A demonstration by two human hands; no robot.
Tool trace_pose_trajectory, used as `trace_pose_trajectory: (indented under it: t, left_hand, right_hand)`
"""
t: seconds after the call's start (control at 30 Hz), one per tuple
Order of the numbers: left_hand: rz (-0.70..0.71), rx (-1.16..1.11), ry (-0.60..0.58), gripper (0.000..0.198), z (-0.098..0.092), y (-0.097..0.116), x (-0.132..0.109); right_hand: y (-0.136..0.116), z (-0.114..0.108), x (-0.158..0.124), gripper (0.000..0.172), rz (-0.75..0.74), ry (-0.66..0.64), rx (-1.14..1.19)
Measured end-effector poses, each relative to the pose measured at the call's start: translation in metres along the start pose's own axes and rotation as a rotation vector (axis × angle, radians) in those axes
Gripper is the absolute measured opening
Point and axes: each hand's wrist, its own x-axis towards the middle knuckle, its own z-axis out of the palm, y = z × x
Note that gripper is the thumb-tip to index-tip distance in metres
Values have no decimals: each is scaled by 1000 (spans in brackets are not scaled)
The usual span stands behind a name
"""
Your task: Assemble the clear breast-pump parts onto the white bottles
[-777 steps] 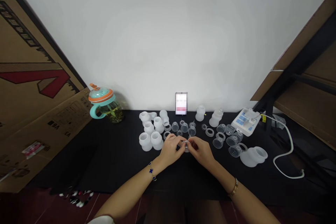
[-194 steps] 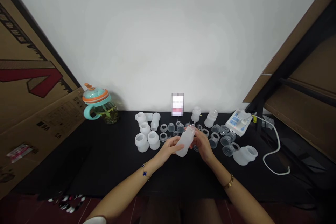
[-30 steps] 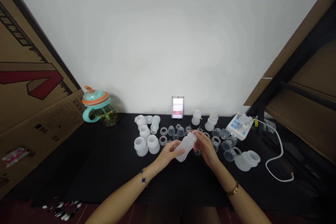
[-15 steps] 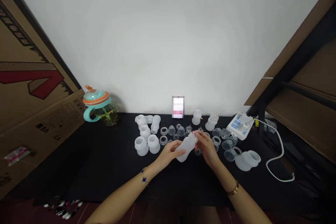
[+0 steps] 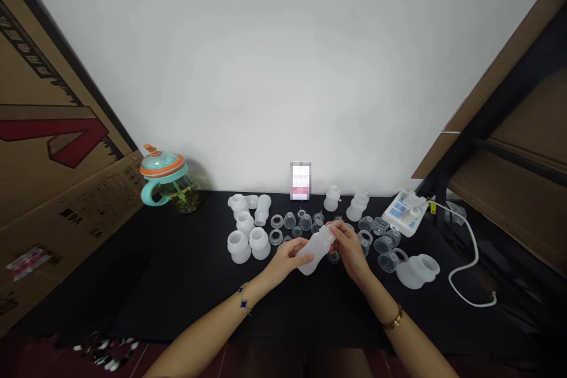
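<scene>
At the far left of the scene stands a cardboard box (image 5: 95, 192) with a red printed mark. Below it, beyond the near edge of the black table (image 5: 186, 271), a string of black and white beads (image 5: 106, 355) is seen low down. On the table, at the far left, is a jug (image 5: 163, 180) with teal handle and orange band, and it has green leaves inside. To the right of it, a group of white bottles (image 5: 239, 247) is placed close together; most are upright with open mouths, and at least one lies on its side. Just beside them are clear rings (image 5: 276, 237) and small clear parts (image 5: 305, 222).

In the middle, on the near side, the left hand (image 5: 287, 257) has its thumb and fingers closed around the body of the held bottle (image 5: 313, 253). This bottle is tilted, with its neck to the far right. Farther away, a lit screen (image 5: 300, 181) stands by the wall. The right hand (image 5: 348, 245) pinches the neck end of the held bottle with its fingertips; the small part there is too hidden to tell. Beyond this hand stand two more bottles (image 5: 332, 198). Farther right lie clear cups (image 5: 388, 260), then a white power strip (image 5: 404, 212), a wide bottle (image 5: 416, 271) and a white cable (image 5: 469, 266).
</scene>
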Motion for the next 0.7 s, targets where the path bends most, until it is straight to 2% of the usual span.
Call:
trace_pose_trajectory:
  t: [0.27, 0.7]
  left_hand:
    - [-8, -8, 26, 42, 1, 4, 1]
    - [-47, -22, 37, 46, 2, 6, 1]
  right_hand:
    - [-7, 3, -3, 38, 44, -65, 31]
    - [-11, 4, -3, 31, 25, -82, 33]
